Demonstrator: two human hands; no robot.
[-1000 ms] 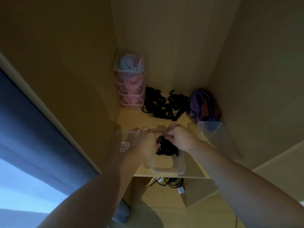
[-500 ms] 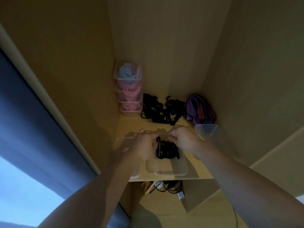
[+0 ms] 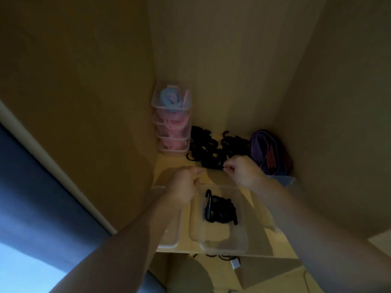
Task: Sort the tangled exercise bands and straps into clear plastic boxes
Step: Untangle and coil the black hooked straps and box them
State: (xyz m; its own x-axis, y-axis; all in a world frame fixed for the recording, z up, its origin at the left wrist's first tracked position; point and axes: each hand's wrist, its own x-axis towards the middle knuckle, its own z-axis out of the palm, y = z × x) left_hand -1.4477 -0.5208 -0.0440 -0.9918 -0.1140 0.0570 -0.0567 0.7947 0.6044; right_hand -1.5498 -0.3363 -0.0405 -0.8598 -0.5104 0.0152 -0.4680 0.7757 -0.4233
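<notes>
While a strap bundle (image 3: 222, 209) lies in the near box (image 3: 224, 247), the left hand (image 3: 185, 183) and right hand (image 3: 243, 172) hang apart beyond it, both curled, the right beside the pile (image 3: 208, 151); whether either grips anything cannot be told.

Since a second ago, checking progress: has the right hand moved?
Yes: the right hand moved off the clear plastic box, back toward the tangled black straps.

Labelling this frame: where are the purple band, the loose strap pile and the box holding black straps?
purple band (image 3: 260, 144): head view, purple fold.
loose strap pile (image 3: 209, 151): head view, tangle's middle.
box holding black straps (image 3: 224, 240): head view, bare near floor.
</notes>
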